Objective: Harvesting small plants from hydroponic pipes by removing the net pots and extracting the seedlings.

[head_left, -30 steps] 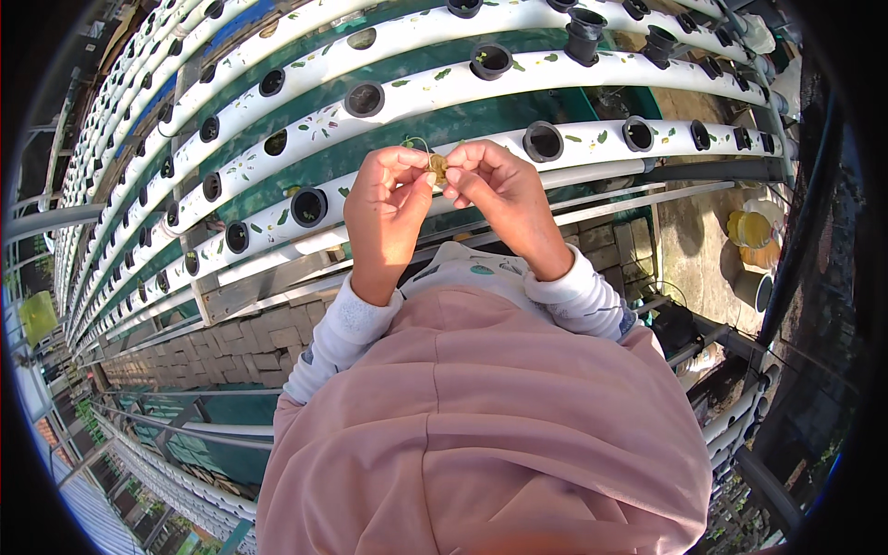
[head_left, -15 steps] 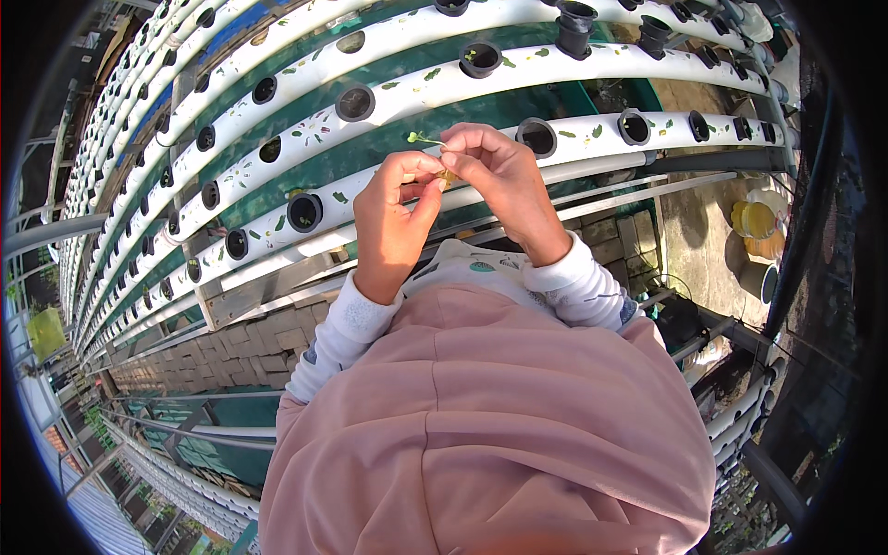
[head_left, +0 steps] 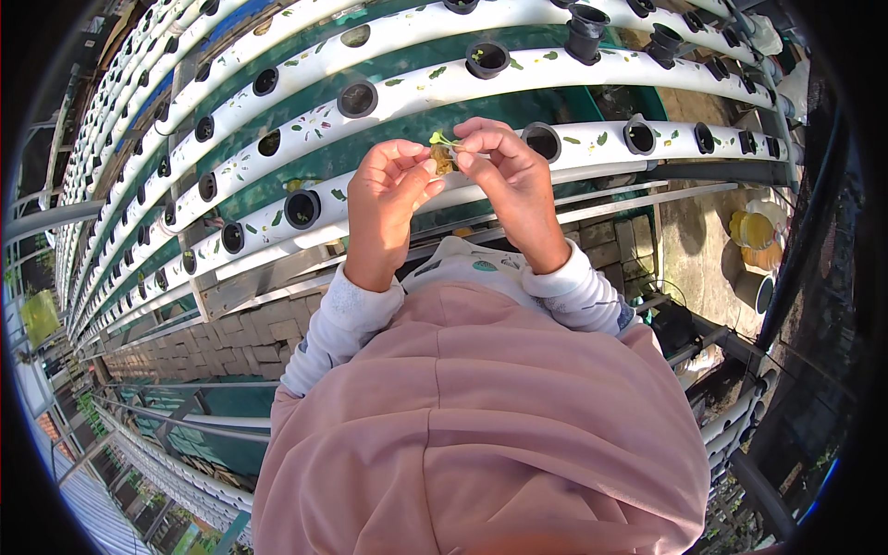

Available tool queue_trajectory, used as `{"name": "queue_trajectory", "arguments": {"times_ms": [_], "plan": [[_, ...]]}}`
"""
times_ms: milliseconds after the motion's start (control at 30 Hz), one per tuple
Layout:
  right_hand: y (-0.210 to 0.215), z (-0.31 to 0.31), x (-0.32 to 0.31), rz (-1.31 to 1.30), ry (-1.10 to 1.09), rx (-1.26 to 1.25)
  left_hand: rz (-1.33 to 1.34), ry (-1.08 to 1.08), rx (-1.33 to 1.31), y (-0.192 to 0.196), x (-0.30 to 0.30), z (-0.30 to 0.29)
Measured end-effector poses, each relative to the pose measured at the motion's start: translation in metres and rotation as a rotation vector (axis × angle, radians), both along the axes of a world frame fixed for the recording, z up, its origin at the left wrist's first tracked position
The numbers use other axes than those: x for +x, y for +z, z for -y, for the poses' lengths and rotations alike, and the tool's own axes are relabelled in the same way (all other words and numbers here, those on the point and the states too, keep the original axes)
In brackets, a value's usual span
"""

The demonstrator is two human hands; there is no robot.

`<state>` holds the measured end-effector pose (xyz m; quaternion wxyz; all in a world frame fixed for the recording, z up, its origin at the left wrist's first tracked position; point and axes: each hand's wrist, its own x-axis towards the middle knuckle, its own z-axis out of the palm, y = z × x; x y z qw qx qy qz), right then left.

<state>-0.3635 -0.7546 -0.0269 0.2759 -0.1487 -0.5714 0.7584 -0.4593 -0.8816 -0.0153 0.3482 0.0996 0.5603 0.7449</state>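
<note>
Over the nearest white pipe, both hands meet fingertip to fingertip around a small green seedling (head_left: 443, 139). A brownish-yellow growing plug (head_left: 443, 161) shows just below its leaves. My left hand (head_left: 392, 194) is closed, thumb and fingers pinching the plug from the left side. From the other side, my right hand (head_left: 514, 183) pinches the seedling at its pale stem; the exact contact is partly hidden by the fingers. Closest to the right hand is a black net pot (head_left: 542, 141) set in a pipe hole. Another black pot (head_left: 302, 209) sits left of my left hand.
Rows of white pipes (head_left: 416, 92) with holes and black pots run across in front, dotted with leaf-like marks. Stacked black pots (head_left: 585, 35) stand up from one pipe. A grey pipe (head_left: 721, 172) borders the right. Yellow containers (head_left: 754, 229) stand on the ground at right.
My hands have turned so the plug shows more clearly between them, and the seedling's leaves now sit closer to the right fingertips. The left hand has shifted slightly left and its fingers have lifted.
</note>
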Motion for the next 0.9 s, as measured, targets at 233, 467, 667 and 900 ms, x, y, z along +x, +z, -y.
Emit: {"name": "queue_trajectory", "arguments": {"times_ms": [233, 467, 667, 900], "plan": [[-0.005, -0.005, -0.001, 0.028, -0.03, 0.126, -0.176, -0.009, -0.035, 0.0, 0.0, -0.008], [0.001, -0.015, -0.003, 0.102, -0.021, 0.145, -0.258, -0.117, -0.018, -0.001, -0.001, -0.012], [0.002, -0.022, -0.006, 0.18, 0.072, 0.104, -0.197, -0.163, 0.009, -0.003, -0.007, -0.015], [0.0, -0.021, -0.006, 0.179, 0.115, 0.014, -0.202, -0.145, 0.016, -0.012, -0.007, -0.017]]}}
